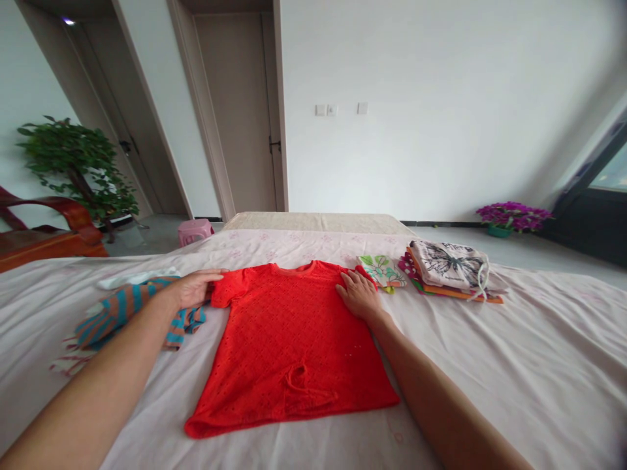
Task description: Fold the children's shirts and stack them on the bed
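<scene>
A red short-sleeved shirt [298, 333] lies spread flat, its neckline away from me and its hem toward me. Near the bottom it has a tied cord or knot detail. At the end of the left sleeve is my left hand [196, 288], its fingers pinched on the cloth edge. My right hand [360, 295] rests palm down on the right shoulder and sleeve, fingers a little spread. Just left of the shirt, partly behind my left forearm, lies a crumpled blue and brown striped garment [122, 310].
A white bedsheet [539, 365] covers the surface. To the right sit a folded green-floral cloth [381, 271] and a stack of folded clothes [450, 269] with a butterfly print on top. Beyond are a pink stool [194, 231], a wooden chair [63, 228] and purple flowers [513, 214].
</scene>
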The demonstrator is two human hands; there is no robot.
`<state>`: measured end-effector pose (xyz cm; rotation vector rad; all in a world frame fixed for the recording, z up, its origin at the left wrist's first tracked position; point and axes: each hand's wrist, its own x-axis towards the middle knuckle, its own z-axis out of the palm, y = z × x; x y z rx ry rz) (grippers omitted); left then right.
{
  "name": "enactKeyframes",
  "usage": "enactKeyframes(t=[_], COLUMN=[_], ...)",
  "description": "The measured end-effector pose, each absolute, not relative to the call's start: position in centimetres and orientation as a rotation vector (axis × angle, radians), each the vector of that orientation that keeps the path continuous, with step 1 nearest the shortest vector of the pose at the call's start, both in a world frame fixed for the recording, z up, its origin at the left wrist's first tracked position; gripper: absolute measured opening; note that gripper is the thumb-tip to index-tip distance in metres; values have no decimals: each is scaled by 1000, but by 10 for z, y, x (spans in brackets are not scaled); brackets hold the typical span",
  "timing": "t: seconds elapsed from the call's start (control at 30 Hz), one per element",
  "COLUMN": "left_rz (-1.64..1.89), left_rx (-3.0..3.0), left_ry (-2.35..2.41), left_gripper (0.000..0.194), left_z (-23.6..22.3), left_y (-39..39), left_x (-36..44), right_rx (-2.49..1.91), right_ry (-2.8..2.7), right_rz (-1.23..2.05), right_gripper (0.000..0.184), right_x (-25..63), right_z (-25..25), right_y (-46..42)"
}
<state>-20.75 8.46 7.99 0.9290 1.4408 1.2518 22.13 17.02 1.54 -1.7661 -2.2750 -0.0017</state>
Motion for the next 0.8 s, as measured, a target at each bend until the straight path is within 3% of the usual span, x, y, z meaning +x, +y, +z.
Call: enactKeyframes(t=[0.2, 0.33, 0.43, 0.63, 0.73, 0.8], left_rz=[1230, 1403, 1364, 857, 909, 961], left_rx=[953, 1174, 1367, 1715, 1690, 1687], left_ry=[1255, 1581, 2019, 2511, 2580, 2592], left_gripper=[67, 70, 58, 23, 8, 8], left_z=[73, 62, 54, 40, 40, 44], left_y=[81, 92, 99, 81, 73, 74], left_x=[-208, -214, -225, -251, -256, -251], right_rx=[-1763, -1759, -1756, -1729, -1737, -1748], right_ry=[-2285, -2278, -2288, -2288, -2278, -2271], right_rz=[8, 10, 13, 16, 6, -7], right_gripper=[58, 58, 58, 57, 56, 55], right_x=[222, 222, 223, 224, 223, 222], right_z=[17, 17, 17, 17, 17, 16], right_y=[169, 170, 170, 170, 169, 169])
